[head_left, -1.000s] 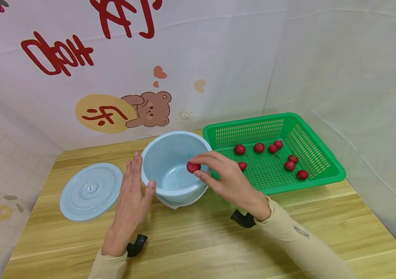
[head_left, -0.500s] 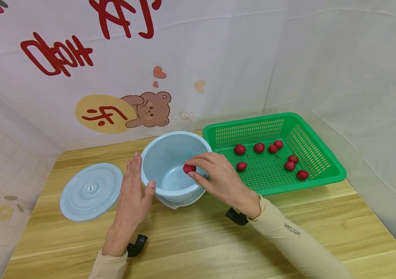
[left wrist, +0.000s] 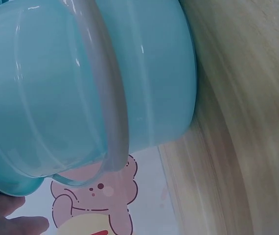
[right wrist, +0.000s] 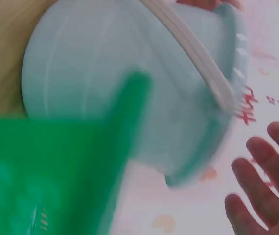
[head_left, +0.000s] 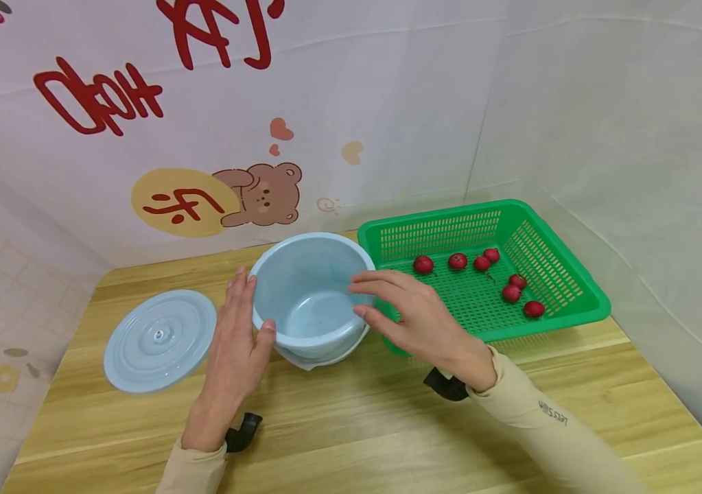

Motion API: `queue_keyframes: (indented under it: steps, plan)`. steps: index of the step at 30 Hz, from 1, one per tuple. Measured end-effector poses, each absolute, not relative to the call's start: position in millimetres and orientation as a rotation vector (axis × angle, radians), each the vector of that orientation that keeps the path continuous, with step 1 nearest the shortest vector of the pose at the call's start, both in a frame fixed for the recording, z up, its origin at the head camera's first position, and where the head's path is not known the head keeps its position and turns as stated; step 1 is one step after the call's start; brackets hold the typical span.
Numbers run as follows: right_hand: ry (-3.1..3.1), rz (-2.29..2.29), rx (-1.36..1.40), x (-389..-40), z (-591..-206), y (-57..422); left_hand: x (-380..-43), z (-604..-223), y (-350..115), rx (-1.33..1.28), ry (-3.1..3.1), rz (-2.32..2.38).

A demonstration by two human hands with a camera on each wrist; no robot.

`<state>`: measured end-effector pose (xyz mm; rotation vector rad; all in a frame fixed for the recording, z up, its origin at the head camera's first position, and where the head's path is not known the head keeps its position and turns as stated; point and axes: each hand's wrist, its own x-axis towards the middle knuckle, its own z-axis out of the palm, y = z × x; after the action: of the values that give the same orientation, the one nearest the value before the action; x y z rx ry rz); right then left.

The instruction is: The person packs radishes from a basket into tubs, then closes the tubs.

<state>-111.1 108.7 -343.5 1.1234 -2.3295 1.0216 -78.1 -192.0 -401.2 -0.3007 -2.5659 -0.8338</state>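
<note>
Right hand: fingers parted, holding nothing, at the blue bucket. Left hand: straight-fingered alongside, gripping nothing. Lid off. Seven red fruits visible in green basket; work judged unfinished.

Bucket on table, lid lying flat left of it, basket just right of it, fruits scattered in basket, left hand at bucket's left rim, right hand over right rim, backdrop behind all
</note>
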Motion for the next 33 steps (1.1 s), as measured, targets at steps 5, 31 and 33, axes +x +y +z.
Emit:
queue_keyframes:
  steps: [5,31,33]
  plan:
    - [-2.321,1.078,1.146,-113.2,-325.4,141.8,-78.8,-400.3,-192.0,-0.297,-2.575,-0.838]
    - [-2.768,0.975,1.205,-185.9,-304.5,214.2,-79.0,-403.3,-194.2,-0.338,-2.547,-0.844]
    - [-2.857,1.025,1.154,-189.7,-305.8,215.8,-79.0,-403.6,-194.2,-0.341,-2.547,-0.840]
